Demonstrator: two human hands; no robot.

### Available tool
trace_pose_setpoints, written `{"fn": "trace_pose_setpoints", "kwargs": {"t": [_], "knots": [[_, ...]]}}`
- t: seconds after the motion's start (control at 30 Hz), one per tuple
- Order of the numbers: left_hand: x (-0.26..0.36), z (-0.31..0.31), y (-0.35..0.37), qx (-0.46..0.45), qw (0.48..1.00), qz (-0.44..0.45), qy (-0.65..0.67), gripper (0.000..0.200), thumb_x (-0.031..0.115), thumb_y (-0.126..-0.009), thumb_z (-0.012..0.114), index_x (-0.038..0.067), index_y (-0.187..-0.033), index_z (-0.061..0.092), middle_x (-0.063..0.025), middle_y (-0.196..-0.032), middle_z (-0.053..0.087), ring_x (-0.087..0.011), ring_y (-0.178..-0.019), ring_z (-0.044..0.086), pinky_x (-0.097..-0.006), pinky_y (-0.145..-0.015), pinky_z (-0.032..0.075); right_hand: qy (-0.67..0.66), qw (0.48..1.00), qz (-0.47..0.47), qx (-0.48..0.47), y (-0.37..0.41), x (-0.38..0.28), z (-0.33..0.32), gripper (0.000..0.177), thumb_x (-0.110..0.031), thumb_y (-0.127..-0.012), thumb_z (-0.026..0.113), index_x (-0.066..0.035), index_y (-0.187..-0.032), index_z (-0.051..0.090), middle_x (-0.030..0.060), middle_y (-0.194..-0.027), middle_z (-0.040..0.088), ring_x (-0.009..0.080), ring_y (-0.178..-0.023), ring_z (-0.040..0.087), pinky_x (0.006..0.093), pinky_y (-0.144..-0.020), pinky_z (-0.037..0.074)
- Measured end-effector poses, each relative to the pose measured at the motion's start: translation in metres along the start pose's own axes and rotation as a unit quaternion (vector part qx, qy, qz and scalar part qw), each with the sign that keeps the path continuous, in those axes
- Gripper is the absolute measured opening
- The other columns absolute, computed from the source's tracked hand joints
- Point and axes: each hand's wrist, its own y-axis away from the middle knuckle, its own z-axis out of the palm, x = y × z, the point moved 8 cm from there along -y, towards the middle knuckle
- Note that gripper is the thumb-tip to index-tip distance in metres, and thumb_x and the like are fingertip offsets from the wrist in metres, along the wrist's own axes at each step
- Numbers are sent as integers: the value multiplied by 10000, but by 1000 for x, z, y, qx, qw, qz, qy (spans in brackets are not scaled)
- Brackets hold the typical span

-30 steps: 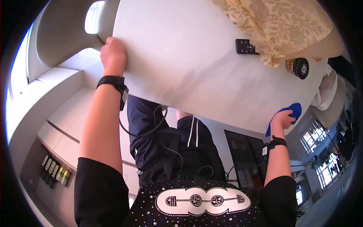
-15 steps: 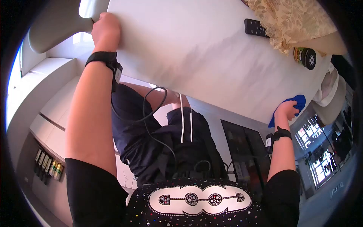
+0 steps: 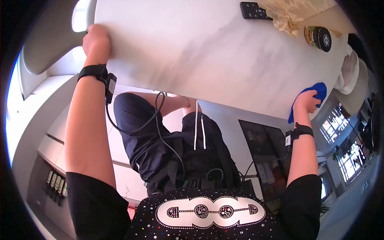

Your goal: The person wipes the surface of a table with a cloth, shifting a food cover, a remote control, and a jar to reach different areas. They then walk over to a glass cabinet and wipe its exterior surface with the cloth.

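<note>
My right hand (image 3: 307, 101) presses a bunched blue cloth (image 3: 319, 90) onto the white marbled table (image 3: 180, 48) near its right end. The fingers are curled over the cloth, and part of it hangs past the near edge. At the table's left side my left hand (image 3: 97, 42) is closed around the edge, right beside a grey chair (image 3: 46, 46). Its fingertips are partly hidden. Both wrists wear black straps with small boxes and cables.
Toward the far right of the table lie a black remote control (image 3: 256, 11), a lace tablecloth (image 3: 296, 14) and a jar with a black lid (image 3: 319, 38). Another chair (image 3: 356, 86) stands beyond the right end. A black cable (image 3: 160, 116) loops over my lap.
The right hand and blue cloth have shifted slightly up in the picture, staying by the table's right end. The whole view has tilted; my left hand still holds the edge.
</note>
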Motion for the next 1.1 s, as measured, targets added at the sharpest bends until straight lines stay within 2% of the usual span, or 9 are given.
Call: {"fn": "trace_pose_setpoints", "kwargs": {"t": [0.03,0.13,0.23,0.33,0.4,0.47,0.57,0.73,1.1], "knots": [[-3,-1,2,6,1000,-19,21,589,373,-907,282,-56,-1203,555,-208,-1264,553,-350,-1164,525,-405,-976,395,0,1000,6,2,0,1,-1,623,-433,-901,342,4,-1345,359,306,-1273,450,438,-1189,434,557,-955,378],[-2,-2,1,-22,1000,-2,18,598,377,-904,278,-61,-1198,559,-208,-1261,555,-345,-1163,526,-402,-979,390,8,1000,14,-6,0,0,0,623,-435,-901,347,0,-1347,358,292,-1284,443,432,-1189,432,553,-955,377],[-2,-2,5,-26,999,-17,36,597,377,-901,280,-58,-1195,563,-207,-1258,557,-339,-1158,529,-400,-981,385,-2,1000,-4,10,1,0,-1,634,-447,-878,350,13,-1310,397,316,-1265,461,447,-1181,436,538,-965,383],[-1,-3,6,-3,999,-21,29,595,377,-899,284,-56,-1194,565,-207,-1252,561,-338,-1150,533,-398,-981,385,0,1000,-3,15,-2,0,0,635,-451,-874,350,13,-1306,398,314,-1264,462,444,-1182,436,541,-961,384],[-1,-4,3,-2,1000,-19,22,595,377,-898,286,-56,-1194,566,-206,-1250,562,-337,-1148,534,-399,-980,386,4,1000,8,4,-1,0,2,616,-431,-900,349,-1,-1340,367,277,-1276,446,422,-1190,431,551,-958,371],[-3,-4,1,-2,1000,-13,14,594,377,-897,287,-55,-1194,567,-205,-1248,564,-336,-1147,535,-400,-979,387,4,1000,9,0,0,-1,0,617,-431,-899,351,-2,-1343,367,276,-1275,447,420,-1191,431,551,-960,369],[0,-1,3,-25,999,-3,42,596,379,-897,291,-60,-1196,563,-209,-1248,562,-336,-1147,535,-400,-980,387,2,1000,16,3,3,0,-3,627,-441,-888,349,1,-1332,377,288,-1281,446,423,-1194,430,544,-963,375],[-7,5,-2,-13,996,-20,88,605,385,-899,296,-70,-1207,550,-212,-1248,561,-338,-1141,537,-394,-979,387,0,1000,11,5,-1,2,2,633,-448,-882,342,0,-1327,381,296,-1301,435,421,-1203,425,536,-967,381],[-5,-3,3,-18,999,-9,40,605,385,-894,298,-66,-1215,545,-225,-1261,546,-349,-1151,525,-401,-979,386,14,1000,21,-6,2,0,-1,637,-440,-888,337,-8,-1355,355,288,-1302,434,418,-1202,422,537,-962,385]]}}
